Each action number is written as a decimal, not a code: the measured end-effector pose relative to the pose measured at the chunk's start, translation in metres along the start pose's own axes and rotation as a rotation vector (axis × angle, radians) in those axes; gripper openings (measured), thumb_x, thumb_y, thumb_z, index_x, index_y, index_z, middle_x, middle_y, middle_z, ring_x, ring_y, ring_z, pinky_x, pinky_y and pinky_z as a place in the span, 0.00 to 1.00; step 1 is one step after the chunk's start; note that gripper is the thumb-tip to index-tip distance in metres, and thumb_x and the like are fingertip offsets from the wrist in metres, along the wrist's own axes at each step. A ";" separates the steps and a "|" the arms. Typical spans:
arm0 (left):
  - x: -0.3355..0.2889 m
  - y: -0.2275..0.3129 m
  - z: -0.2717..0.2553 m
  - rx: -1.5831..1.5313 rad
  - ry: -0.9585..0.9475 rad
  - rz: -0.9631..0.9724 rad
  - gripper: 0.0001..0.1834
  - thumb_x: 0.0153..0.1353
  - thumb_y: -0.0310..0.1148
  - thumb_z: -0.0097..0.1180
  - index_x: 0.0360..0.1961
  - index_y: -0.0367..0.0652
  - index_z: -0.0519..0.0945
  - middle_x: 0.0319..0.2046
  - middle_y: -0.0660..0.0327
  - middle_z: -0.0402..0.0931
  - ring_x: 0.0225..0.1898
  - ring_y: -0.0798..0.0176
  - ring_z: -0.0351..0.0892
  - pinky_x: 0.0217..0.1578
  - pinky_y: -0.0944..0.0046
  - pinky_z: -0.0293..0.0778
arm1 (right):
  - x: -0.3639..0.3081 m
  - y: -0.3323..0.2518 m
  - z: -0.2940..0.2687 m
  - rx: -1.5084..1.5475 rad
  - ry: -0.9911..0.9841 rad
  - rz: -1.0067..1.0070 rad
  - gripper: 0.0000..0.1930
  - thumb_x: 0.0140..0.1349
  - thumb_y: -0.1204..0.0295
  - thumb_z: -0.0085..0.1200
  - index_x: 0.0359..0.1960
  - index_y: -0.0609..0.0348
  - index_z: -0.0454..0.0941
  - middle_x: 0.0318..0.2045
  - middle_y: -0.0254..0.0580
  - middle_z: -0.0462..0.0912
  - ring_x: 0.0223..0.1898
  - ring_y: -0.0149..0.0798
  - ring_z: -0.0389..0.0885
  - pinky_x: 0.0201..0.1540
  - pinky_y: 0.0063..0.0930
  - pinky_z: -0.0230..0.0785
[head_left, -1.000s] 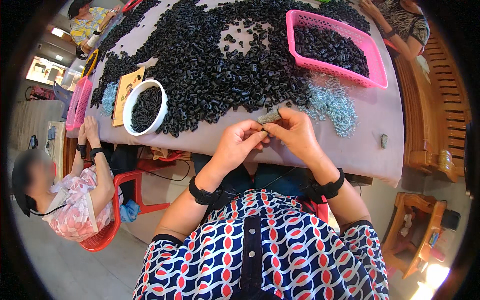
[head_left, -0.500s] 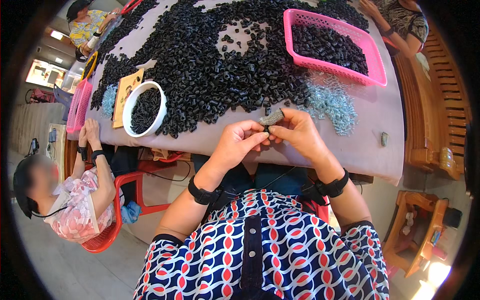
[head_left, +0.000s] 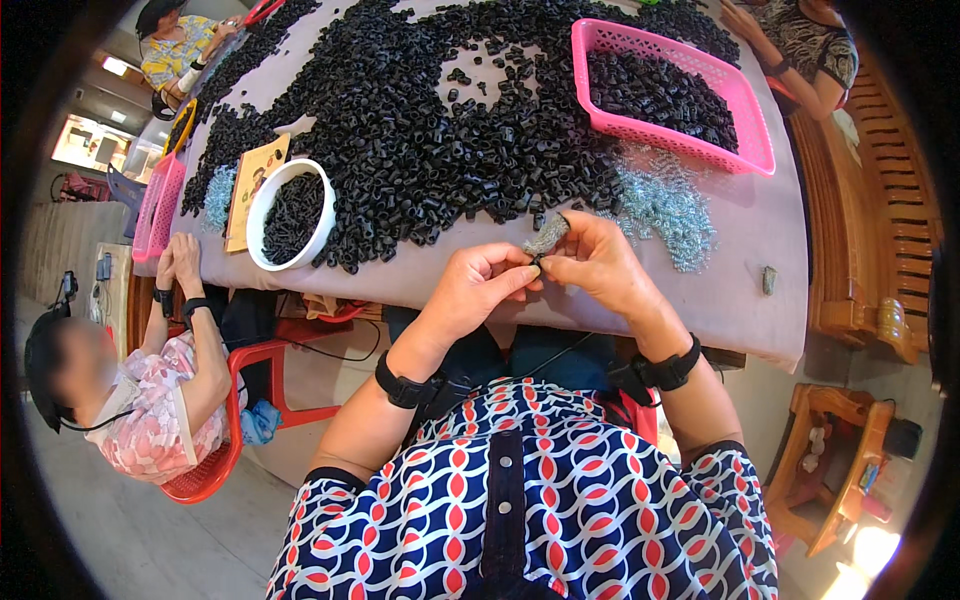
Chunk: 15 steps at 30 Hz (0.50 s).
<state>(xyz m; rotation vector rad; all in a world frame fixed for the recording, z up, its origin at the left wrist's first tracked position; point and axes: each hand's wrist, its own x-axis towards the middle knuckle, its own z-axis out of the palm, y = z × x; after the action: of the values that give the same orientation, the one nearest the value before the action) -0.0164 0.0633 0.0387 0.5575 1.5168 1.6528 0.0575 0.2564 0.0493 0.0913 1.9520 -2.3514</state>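
Observation:
My left hand (head_left: 482,288) and my right hand (head_left: 600,268) meet above the near edge of the table. Thumbs and fingers of both are pinched around a small black plastic piece (head_left: 538,262), mostly covered by the fingertips. A grey knitted finger cover (head_left: 546,236) sits on my right index finger. Just beyond the hands lies a wide heap of short black tubular pieces (head_left: 440,165). Small clear bluish pieces (head_left: 668,215) are piled beyond my right hand. To the left stands a white bowl (head_left: 325,232) filled with slim black pieces.
A pink basket (head_left: 685,148) of black pieces stands at the far right. Beside the bowl lies a tan booklet (head_left: 240,218). Another grey finger cover (head_left: 768,281) rests near the right table edge. One person sits at the left, hands together (head_left: 182,262); two others are farther off.
My fingers have closed further over the black piece, so less of it shows. Both hands stay in nearly the same place.

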 end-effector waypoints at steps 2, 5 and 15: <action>0.001 -0.003 0.000 -0.003 0.001 0.012 0.09 0.67 0.30 0.56 0.43 0.36 0.81 0.35 0.62 0.83 0.34 0.74 0.80 0.36 0.74 0.75 | 0.000 -0.003 0.000 -0.025 -0.003 -0.006 0.05 0.58 0.79 0.57 0.37 0.61 0.78 0.30 0.31 0.81 0.32 0.22 0.78 0.32 0.18 0.69; 0.001 -0.003 0.001 -0.004 0.012 0.005 0.09 0.67 0.30 0.56 0.43 0.36 0.81 0.35 0.62 0.83 0.36 0.73 0.81 0.37 0.73 0.76 | 0.000 -0.004 -0.001 -0.068 -0.001 0.005 0.04 0.58 0.80 0.57 0.35 0.62 0.79 0.30 0.31 0.81 0.32 0.23 0.79 0.32 0.19 0.70; 0.011 -0.007 0.005 -0.187 0.154 -0.004 0.06 0.64 0.28 0.57 0.40 0.39 0.82 0.31 0.64 0.82 0.29 0.76 0.77 0.32 0.75 0.72 | -0.003 -0.002 0.014 -0.595 0.253 -0.327 0.09 0.53 0.79 0.59 0.35 0.68 0.75 0.28 0.45 0.76 0.27 0.36 0.80 0.30 0.28 0.71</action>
<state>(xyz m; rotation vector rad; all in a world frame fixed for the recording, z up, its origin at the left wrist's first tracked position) -0.0171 0.0748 0.0311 0.3326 1.4496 1.8464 0.0606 0.2435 0.0538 0.0308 2.8980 -1.8718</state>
